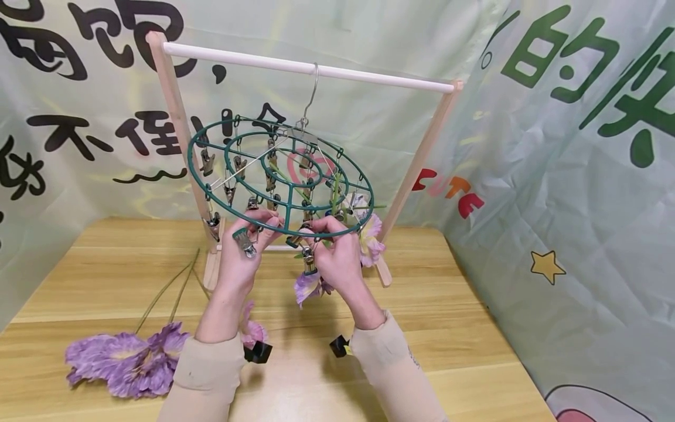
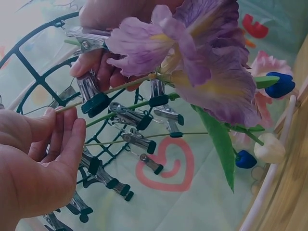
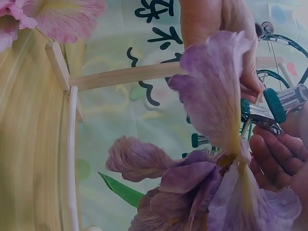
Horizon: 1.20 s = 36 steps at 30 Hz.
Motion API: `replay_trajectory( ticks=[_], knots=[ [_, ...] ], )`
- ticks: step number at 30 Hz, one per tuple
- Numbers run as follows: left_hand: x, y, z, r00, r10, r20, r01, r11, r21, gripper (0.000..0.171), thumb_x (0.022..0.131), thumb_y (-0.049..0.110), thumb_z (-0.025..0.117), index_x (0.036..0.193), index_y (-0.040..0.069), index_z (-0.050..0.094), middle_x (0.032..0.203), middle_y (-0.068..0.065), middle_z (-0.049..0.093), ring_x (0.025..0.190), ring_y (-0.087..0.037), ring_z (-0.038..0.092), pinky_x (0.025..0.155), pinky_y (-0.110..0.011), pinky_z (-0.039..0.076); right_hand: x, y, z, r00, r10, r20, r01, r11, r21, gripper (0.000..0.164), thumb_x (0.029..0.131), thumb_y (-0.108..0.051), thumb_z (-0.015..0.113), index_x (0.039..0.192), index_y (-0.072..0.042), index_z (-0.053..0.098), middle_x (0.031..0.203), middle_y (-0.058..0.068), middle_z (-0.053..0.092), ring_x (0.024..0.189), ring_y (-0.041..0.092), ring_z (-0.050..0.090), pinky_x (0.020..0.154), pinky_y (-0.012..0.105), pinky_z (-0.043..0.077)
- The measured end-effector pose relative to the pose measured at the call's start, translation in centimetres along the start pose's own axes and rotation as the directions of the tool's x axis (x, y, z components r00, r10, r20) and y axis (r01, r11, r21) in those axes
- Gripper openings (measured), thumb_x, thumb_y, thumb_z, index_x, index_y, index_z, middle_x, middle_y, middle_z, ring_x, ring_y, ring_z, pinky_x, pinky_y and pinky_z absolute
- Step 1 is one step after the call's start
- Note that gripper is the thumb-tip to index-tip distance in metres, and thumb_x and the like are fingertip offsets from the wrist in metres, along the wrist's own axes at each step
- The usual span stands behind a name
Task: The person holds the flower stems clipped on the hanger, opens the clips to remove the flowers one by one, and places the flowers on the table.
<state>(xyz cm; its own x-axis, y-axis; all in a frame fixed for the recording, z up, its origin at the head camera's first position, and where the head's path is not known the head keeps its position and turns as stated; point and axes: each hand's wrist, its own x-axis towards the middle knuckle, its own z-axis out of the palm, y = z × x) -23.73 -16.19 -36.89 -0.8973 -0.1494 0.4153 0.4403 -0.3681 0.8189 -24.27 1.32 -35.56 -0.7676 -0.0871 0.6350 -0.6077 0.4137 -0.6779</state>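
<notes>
My left hand [image 1: 242, 246] is below the front rim of a green round clip hanger [image 1: 289, 214]. Its thumb and fingertips pinch the thin stem of a purple artificial flower [image 2: 144, 48]. Facing it, my right hand [image 1: 337, 252] has its fingers curled at a metal clip [image 2: 89, 96] with green tips, which overlaps the stem in the left wrist view. Another clip [image 1: 308, 261] dangles in front of the right hand. The flower's petals [image 1: 311, 287] show below that hand in the head view. Several more clips hang from the rings around both hands.
The hanger hooks over the white rod [image 1: 369, 75] of a wooden stand. More flowers, including a pink one [image 1: 371, 234], hang at its right. On the wooden table [image 1: 448, 328] lie a purple flower [image 1: 126, 357] at left and a pink flower [image 1: 253, 328] beside the left sleeve.
</notes>
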Motion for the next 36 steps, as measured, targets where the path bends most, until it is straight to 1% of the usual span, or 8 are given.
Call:
replay_trajectory(
  ticks=[5,10,12,17,22,26,30,36],
  knots=[
    [0.03,-0.02,-0.03,1.0,-0.015,-0.003,0.015,1.0,0.002,0.013,0.099,-0.009,0.063,0.11,-0.004,0.067,0.108,-0.012,0.066,0.103,-0.022,0.072,0.095,-0.038,0.06,-0.06,-0.04,0.08,1.0,0.005,-0.015,-0.004,1.0,0.004,0.007,0.091,-0.007,0.079,0.093,-0.005,0.073,0.099,0.009,0.079,0.082,0.022,0.071,0.066,0.041,0.055],
    [0.14,-0.11,-0.04,0.999,-0.036,-0.012,0.036,0.999,0.0,0.013,0.099,-0.011,0.062,0.11,-0.006,0.066,0.104,-0.008,0.068,0.099,-0.017,0.074,0.093,-0.035,0.06,-0.13,-0.06,0.1,0.999,0.022,-0.029,-0.022,0.999,0.024,0.013,0.092,-0.015,0.081,0.094,-0.005,0.073,0.099,0.009,0.079,0.085,0.023,0.072,0.069,0.042,0.056],
    [0.16,-0.14,-0.03,0.999,-0.041,-0.016,0.041,0.999,-0.007,0.014,0.098,-0.013,0.061,0.109,-0.005,0.066,0.102,-0.008,0.069,0.097,-0.016,0.074,0.093,-0.035,0.06,-0.13,-0.03,0.1,0.999,0.026,-0.031,-0.025,0.999,0.029,0.014,0.092,-0.014,0.081,0.094,-0.004,0.073,0.1,0.01,0.079,0.087,0.024,0.072,0.072,0.043,0.058],
    [0.16,-0.16,-0.02,0.999,-0.038,-0.014,0.038,0.999,-0.015,0.013,0.098,-0.014,0.06,0.108,-0.007,0.065,0.101,-0.008,0.069,0.096,-0.016,0.074,0.092,-0.035,0.061,-0.17,-0.02,0.09,0.999,0.017,-0.036,-0.015,0.999,0.04,0.014,0.091,-0.011,0.081,0.094,-0.001,0.072,0.102,0.012,0.078,0.09,0.026,0.075,0.076,0.039,0.06],
    [0.17,-0.19,-0.14,0.999,-0.035,-0.005,0.035,0.999,0.007,0.014,0.098,-0.014,0.06,0.112,-0.014,0.061,0.101,-0.005,0.07,0.097,-0.015,0.073,0.092,-0.034,0.061,-0.2,0.05,0.1,0.999,0.013,-0.041,-0.011,0.999,0.05,0.014,0.092,-0.012,0.08,0.094,-0.001,0.072,0.1,0.013,0.078,0.089,0.026,0.075,0.076,0.036,0.06],
    [0.21,-0.15,-0.38,0.999,-0.039,-0.002,0.039,0.999,0.018,0.017,0.098,-0.016,0.058,0.115,-0.018,0.058,0.101,-0.003,0.071,0.097,-0.016,0.074,0.092,-0.034,0.061,-0.27,0.11,0.06,0.999,0.011,-0.045,-0.008,0.998,0.062,0.013,0.092,-0.011,0.081,0.094,-0.002,0.072,0.101,0.013,0.078,0.092,0.027,0.076,0.081,0.039,0.062],
    [0.29,-0.06,-0.61,0.998,-0.058,-0.005,0.058,0.998,0.02,0.016,0.098,-0.015,0.059,0.114,-0.016,0.061,0.099,-0.002,0.072,0.097,-0.016,0.074,0.092,-0.033,0.061,-0.33,0.18,0.0,0.999,-0.001,-0.046,0.004,0.998,0.067,0.013,0.091,-0.009,0.081,0.094,-0.001,0.071,0.103,0.014,0.078,0.095,0.028,0.076,0.086,0.041,0.062],
    [0.31,0.11,-0.74,0.996,-0.09,-0.004,0.09,0.995,0.031,0.018,0.098,-0.017,0.056,0.115,-0.012,0.061,0.101,-0.003,0.072,0.097,-0.012,0.073,0.092,-0.031,0.06,-0.53,0.28,-0.16,0.999,-0.009,-0.049,0.011,0.999,0.036,0.013,0.091,-0.009,0.08,0.099,-0.001,0.073,0.105,0.013,0.078,0.096,0.027,0.076,0.087,0.042,0.062]
  ],
)
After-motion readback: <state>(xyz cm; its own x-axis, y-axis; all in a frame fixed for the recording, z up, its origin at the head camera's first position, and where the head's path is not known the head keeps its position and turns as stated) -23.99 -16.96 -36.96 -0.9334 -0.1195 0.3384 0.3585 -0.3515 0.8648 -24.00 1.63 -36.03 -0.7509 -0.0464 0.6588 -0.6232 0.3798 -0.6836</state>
